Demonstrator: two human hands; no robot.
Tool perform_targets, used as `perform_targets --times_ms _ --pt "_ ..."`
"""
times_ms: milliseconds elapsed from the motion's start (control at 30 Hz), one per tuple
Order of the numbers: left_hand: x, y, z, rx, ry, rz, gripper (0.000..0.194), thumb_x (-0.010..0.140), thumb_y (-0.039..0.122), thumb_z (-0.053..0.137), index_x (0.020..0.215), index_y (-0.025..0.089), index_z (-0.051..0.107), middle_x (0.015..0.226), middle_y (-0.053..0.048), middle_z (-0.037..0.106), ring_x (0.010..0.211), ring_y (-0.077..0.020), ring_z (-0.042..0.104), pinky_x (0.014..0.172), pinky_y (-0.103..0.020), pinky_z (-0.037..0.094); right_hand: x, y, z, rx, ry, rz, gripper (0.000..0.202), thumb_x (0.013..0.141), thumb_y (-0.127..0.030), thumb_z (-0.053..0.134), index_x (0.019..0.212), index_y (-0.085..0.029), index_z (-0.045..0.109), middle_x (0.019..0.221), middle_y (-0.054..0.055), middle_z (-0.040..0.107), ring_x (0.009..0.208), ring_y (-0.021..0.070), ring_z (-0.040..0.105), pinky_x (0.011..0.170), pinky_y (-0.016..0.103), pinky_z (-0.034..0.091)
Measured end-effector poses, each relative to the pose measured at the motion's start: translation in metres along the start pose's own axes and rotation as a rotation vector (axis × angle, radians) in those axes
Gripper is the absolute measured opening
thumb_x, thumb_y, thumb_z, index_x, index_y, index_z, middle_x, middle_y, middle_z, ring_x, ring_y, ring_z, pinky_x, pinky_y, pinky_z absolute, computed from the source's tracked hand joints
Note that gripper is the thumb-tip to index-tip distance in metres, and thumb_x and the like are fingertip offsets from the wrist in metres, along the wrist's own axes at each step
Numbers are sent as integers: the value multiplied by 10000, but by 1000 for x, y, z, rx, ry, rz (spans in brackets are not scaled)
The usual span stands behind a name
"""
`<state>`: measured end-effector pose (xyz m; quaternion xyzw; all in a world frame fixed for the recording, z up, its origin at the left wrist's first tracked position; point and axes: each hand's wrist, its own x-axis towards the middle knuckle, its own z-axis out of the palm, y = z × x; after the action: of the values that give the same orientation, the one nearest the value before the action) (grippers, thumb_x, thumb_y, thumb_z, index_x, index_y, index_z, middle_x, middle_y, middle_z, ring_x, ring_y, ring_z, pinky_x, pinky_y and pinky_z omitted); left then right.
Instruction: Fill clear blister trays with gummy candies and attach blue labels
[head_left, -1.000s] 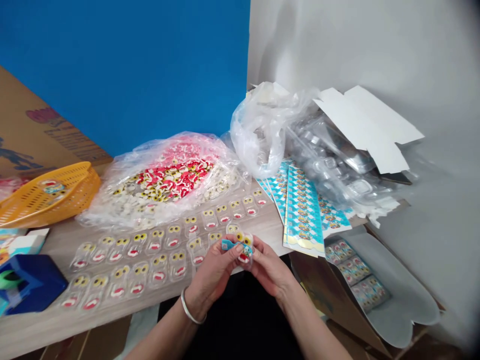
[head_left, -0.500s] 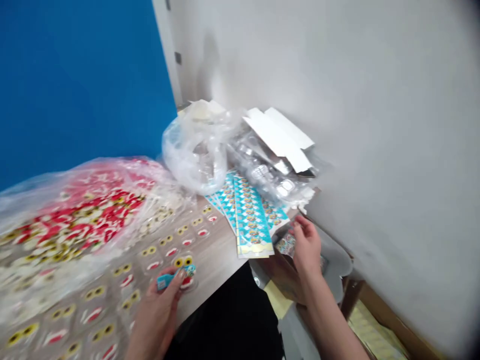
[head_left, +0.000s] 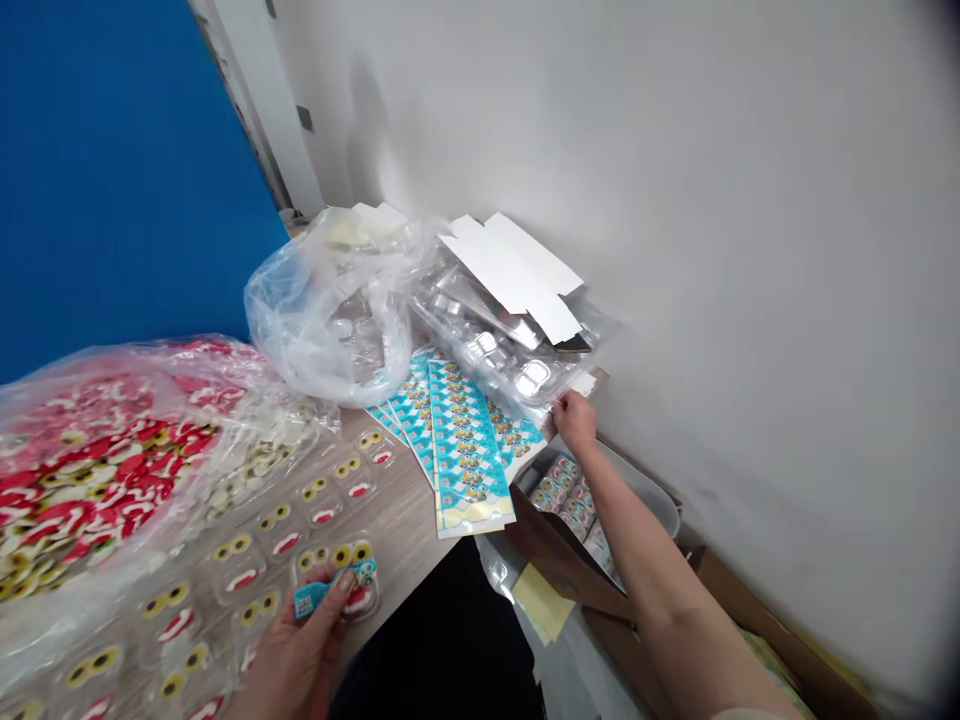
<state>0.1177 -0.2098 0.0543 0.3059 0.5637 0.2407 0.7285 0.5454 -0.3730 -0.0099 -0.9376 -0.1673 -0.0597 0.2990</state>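
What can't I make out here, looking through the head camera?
In the head view:
Whether the right hand holds anything: its curled fingers hide it.
The wording on the blue label: too small, partly under the left hand.
Some of the box: behind the right forearm.
The red-and-yellow pieces' full spread: cut off by the left edge.

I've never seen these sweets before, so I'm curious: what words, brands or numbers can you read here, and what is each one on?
None can be read for certain.
Blue label in the left hand: small print, too small to read.
Sheets of blue labels: repeated orange-and-yellow logos, too small to read.
Filled packs in the box: labels too small to read.
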Motion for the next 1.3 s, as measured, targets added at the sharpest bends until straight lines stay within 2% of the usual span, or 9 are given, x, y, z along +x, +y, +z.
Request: perform_targets --times_ms 233,367,467,567,600,733,800,933,1300 --pt "-8 -6 1 2 -89 9 287 664 90 824 894 165 671 758 16 715 663 -107 671 662 -173 578 -4 -6 -10 -79 -31 -41 135 826 -221 526 815 -162 647 835 100 674 761 202 536 742 298 381" --pt "-15 -1 1 -30 -115 15 279 642 155 859 860 170 685 763 18 706 664 -109 655 658 -183 561 -10 -16 -35 -61 -52 -84 200 792 -144 513 905 -152 678 935 117 705 817 207 586 757 286 408" --pt "-20 4 3 -65 -103 33 267 635 172 872 833 171 692 731 20 680 650 -109 631 656 -197 539 -43 -35 -59 -41 -24 -81 263 814 -183 507 1008 -105 667 969 171 690 855 256 596 764 338 421" --pt "-20 6 3 -101 -131 57 257 647 217 876 815 168 688 741 11 667 663 -106 611 670 -210 516 -110 -76 -72 59 46 -39 273 882 -350 523 977 -145 676 875 144 680 805 283 593 761 397 425" --pt "-19 6 3 -110 -144 63 262 650 235 877 818 169 687 752 9 668 667 -106 607 673 -216 509 -138 -93 -73 184 -30 -37 254 879 -399 555 913 -184 684 818 111 678 761 270 593 740 390 434" --pt "-20 4 3 -140 -230 80 313 627 286 892 825 166 682 752 0 677 677 -123 608 688 -249 493 -242 -169 -53 903 -795 -4 346 807 -502 723 1038 -245 703 953 79 726 850 257 649 748 361 499" --pt "-22 4 2 -149 -263 94 329 606 288 902 815 159 683 746 -7 685 693 -132 615 711 -260 487 -269 -195 -36 1089 -900 88 336 779 -496 773 991 -244 706 911 50 724 829 232 646 759 344 504" --pt "-20 3 -7 -129 -258 136 315 592 280 904 789 156 691 719 -3 679 687 -129 599 712 -256 464 -279 -215 -16 1126 -872 145 291 772 -480 795 862 -222 696 790 5 688 728 177 594 707 292 471" --pt "-6 21 -44 -98 -204 196 286 655 317 862 842 170 703 824 -22 679 748 -146 612 705 -271 472 -279 -223 1 1079 -940 187 332 738 -501 824 803 -207 684 728 -3 666 652 156 552 640 274 440"
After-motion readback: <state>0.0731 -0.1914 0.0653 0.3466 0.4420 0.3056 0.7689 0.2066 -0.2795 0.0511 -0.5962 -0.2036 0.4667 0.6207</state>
